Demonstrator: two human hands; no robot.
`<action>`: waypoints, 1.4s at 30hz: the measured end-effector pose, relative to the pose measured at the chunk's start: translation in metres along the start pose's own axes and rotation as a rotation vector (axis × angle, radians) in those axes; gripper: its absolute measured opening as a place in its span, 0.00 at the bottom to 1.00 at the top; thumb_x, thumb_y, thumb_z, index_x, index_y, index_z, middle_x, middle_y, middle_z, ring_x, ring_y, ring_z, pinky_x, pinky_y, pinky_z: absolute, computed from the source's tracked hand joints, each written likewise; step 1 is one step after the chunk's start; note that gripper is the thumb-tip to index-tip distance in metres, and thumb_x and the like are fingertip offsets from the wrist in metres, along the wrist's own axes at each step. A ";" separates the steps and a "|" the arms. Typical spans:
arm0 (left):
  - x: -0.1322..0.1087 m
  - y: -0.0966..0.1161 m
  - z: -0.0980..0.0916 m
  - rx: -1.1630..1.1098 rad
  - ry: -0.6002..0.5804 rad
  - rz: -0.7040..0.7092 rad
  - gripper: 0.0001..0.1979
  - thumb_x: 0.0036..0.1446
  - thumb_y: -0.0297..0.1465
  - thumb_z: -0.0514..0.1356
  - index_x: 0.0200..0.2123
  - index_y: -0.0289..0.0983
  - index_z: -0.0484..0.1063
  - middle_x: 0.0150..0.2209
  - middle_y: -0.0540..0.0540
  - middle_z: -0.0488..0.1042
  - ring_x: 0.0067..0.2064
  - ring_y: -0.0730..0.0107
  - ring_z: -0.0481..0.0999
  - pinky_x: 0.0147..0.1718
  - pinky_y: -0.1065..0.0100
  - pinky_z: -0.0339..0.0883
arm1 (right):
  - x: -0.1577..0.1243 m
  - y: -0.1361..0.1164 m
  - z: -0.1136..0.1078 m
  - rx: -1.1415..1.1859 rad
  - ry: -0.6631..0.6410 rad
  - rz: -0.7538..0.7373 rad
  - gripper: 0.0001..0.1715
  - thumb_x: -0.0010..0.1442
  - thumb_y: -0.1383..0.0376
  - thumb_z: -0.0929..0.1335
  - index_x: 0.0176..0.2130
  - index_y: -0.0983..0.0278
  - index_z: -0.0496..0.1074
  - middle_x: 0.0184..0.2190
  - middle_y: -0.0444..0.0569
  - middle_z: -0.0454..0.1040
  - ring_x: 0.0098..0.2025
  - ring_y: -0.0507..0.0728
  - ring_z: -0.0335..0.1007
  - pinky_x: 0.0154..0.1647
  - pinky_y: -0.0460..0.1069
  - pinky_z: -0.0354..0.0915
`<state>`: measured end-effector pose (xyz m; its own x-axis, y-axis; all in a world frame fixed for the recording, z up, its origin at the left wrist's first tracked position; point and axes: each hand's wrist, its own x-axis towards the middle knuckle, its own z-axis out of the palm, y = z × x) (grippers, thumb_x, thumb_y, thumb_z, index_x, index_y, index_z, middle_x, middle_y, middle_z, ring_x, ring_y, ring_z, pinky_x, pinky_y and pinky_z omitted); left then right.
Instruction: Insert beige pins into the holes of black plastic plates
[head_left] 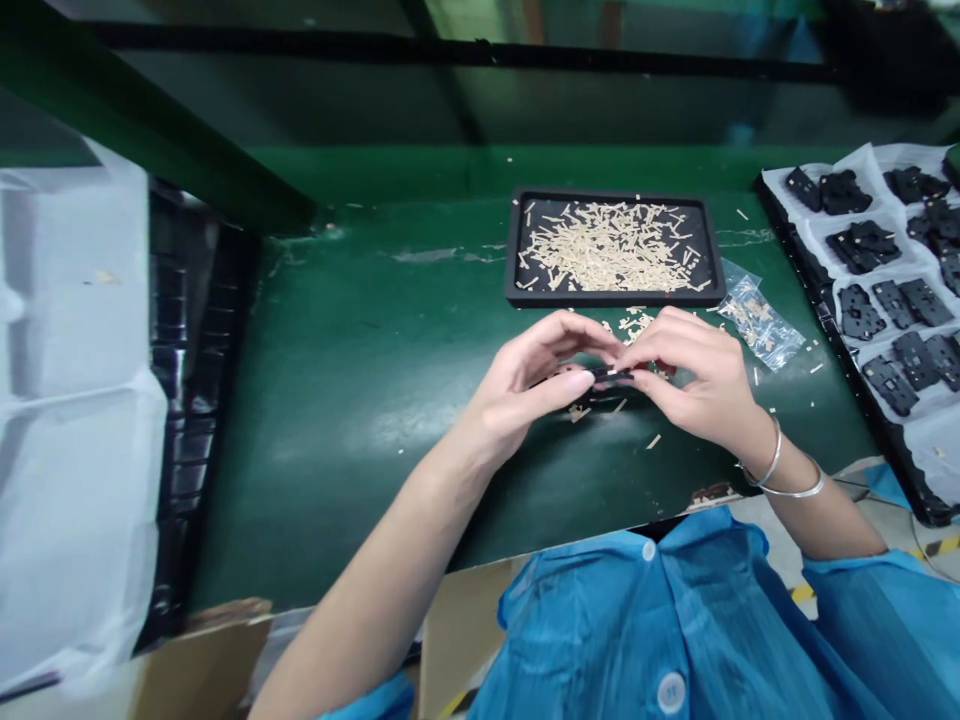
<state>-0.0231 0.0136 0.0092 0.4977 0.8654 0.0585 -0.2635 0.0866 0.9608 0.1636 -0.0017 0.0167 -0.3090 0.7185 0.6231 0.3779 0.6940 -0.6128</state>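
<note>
My left hand and my right hand meet over the green table, fingers pinched together on a small flat black part held between them. The right wrist wears two silver bangles. Just beyond the hands lies a black tray covered with several small tan strips. A few loose tan strips lie on the table under and around the hands.
A small clear plastic bag lies right of the tray. At the far right a tray lined with white sheet holds several black parts. Stacked black trays under white plastic stand at the left. My blue gown fills the bottom.
</note>
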 end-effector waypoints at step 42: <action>0.002 -0.010 0.002 0.239 0.075 0.110 0.21 0.44 0.33 0.73 0.44 0.39 0.79 0.46 0.42 0.79 0.51 0.57 0.76 0.54 0.61 0.67 | 0.000 -0.016 0.005 0.342 0.050 0.584 0.12 0.55 0.60 0.73 0.27 0.63 0.71 0.25 0.42 0.69 0.27 0.49 0.61 0.27 0.46 0.60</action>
<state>-0.0176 0.0137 -0.0001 0.4121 0.8979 0.1549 -0.1060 -0.1216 0.9869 0.1535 -0.0125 0.0241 -0.0940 0.9827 0.1596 0.1706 0.1739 -0.9699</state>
